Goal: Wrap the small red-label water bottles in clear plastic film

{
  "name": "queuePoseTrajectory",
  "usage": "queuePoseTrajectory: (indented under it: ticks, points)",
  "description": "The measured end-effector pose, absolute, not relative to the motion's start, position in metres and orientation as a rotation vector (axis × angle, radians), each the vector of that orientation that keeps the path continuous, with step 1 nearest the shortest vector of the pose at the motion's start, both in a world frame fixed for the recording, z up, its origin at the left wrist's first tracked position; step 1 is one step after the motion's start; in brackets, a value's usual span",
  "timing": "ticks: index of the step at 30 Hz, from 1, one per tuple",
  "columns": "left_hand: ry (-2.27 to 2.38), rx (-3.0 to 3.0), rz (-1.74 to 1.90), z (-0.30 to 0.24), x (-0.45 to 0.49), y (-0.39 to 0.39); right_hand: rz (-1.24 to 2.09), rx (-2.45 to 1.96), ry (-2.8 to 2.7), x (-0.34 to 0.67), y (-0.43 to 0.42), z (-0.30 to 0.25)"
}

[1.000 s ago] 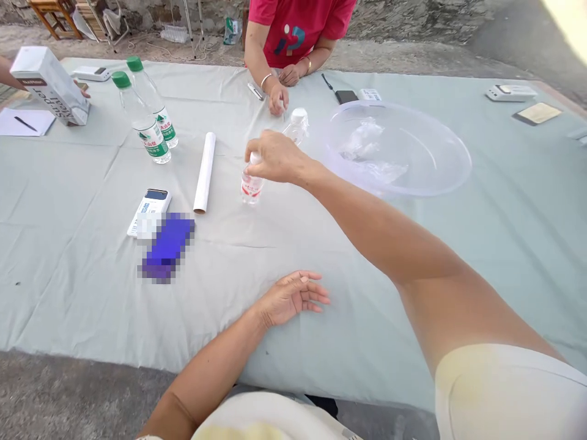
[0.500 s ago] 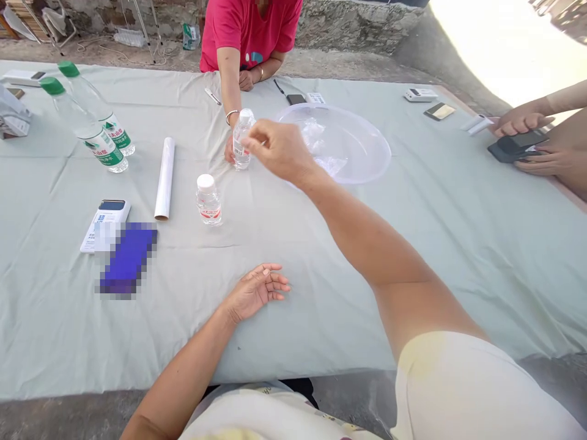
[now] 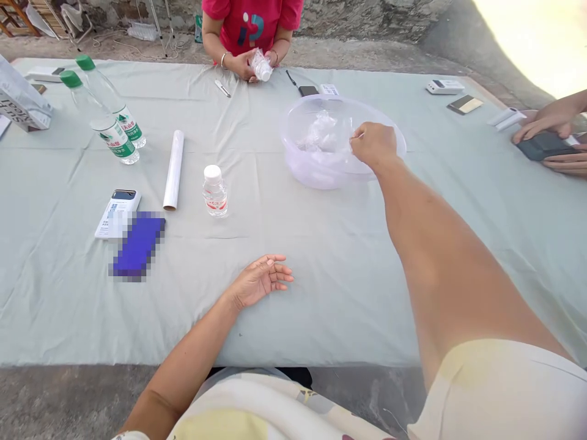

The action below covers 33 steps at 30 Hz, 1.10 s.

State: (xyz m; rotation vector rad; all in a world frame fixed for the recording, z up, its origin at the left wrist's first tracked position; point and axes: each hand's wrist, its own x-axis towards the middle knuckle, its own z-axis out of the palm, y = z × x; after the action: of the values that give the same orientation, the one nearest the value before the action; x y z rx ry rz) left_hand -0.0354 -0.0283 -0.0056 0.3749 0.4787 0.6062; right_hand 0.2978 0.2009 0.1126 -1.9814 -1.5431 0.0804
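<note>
My right hand [image 3: 373, 144] reaches into a clear plastic bowl [image 3: 302, 171] on the far middle of the table, its fingers curled over crumpled clear plastic [image 3: 318, 135] inside; what they grip is not clear. My left hand [image 3: 261, 280] lies near the table's front edge, palm up, fingers loosely spread, holding nothing. A small white-capped bottle [image 3: 214, 191] stands upright left of the bowl. Across the table a person in a red shirt [image 3: 252, 21] holds another small bottle [image 3: 262, 66] in both hands.
Two green-capped water bottles [image 3: 112, 122], a white roll [image 3: 173, 169], a white device [image 3: 117, 211] and a blurred blue patch [image 3: 139, 244] lie at the left. Another person's hands [image 3: 548, 131] hold a dark device at the right edge. Small devices line the far edge.
My right hand let go of the small bottle, passed the other person's bottle and moved right into the bowl. The person in red pulled their bottle back to themselves.
</note>
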Motion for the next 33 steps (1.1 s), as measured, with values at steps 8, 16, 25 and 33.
queuePoseTrajectory:
  ticks: [8,16,25,33]
  points:
    - [0.406,0.368,0.68,-0.005,-0.036,-0.029,0.765,-1.249,-1.29,0.177,0.034,0.134]
    - [0.654,0.366,0.95,0.028,-0.043,-0.027,1.361,-1.304,-1.211,0.118,-0.097,0.039]
    - [0.929,0.753,0.783,0.045,-0.052,-0.058,1.089,-1.633,-1.122,0.13,-0.092,0.062]
    - [0.966,0.855,0.743,0.036,-0.081,-0.066,1.426,-1.413,-0.956,0.088,-0.086,0.035]
